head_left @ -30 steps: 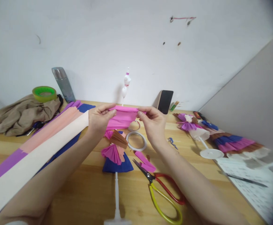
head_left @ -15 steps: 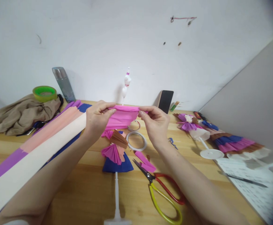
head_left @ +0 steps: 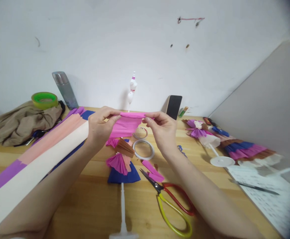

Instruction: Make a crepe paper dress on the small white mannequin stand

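A piece of pink crepe paper is stretched between my two hands, its top edge folded over. My left hand pinches the left end of the fold between thumb and fingers; my right hand pinches the right end. Below the paper lies a small dress form on a white stand, dressed in a blue paper skirt with pink and brown pleated pieces. Scissors with one red and one yellow handle lie beside it, next to a pink scrap. Two tape rolls rest under my right hand.
Long crepe strips lie at left, near brown cloth, green tape and a flask. A white mini mannequin and a phone stand at the wall. Dressed forms and a pen on printed paper lie right.
The whole view has shifted slightly, so everything sits a little further left. Both hands still hold the pink paper by its folded edge, almost unmoved.
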`<state>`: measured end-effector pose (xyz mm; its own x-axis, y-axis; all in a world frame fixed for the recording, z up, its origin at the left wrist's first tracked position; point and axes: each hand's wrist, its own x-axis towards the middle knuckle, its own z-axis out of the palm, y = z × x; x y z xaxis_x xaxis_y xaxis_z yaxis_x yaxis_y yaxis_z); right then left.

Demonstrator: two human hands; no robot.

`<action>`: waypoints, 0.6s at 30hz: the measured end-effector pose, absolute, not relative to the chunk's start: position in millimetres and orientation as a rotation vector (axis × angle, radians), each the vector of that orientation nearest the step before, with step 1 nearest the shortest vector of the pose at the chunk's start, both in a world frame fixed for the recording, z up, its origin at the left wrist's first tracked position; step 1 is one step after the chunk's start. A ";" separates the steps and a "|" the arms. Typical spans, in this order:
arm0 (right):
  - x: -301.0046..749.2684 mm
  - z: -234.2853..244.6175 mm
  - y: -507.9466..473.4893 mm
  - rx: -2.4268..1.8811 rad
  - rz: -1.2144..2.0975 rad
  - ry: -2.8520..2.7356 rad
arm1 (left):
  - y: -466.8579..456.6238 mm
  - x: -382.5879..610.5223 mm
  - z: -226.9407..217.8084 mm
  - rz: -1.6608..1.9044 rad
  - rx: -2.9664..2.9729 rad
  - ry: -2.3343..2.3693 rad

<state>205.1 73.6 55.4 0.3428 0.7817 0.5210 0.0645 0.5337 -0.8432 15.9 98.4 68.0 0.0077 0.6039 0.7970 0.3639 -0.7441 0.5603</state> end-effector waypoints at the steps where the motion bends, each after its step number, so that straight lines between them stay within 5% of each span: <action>1: 204.5 55.4 73.6 -0.916 0.582 -1.140 | 99.3 16.1 66.6 1.818 2.043 1.056; 11: 211.7 55.7 77.5 -0.913 0.566 -1.095 | 108.0 12.1 71.3 1.446 1.650 0.867; 18: 210.3 58.3 72.8 -0.867 0.511 -1.166 | 110.4 4.7 69.5 1.622 2.068 0.799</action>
<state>210.3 72.8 58.3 0.3378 0.7447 0.5756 0.0819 0.5860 -0.8062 4.7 110.4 69.5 0.1665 0.6482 0.7430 0.1940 -0.7603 0.6199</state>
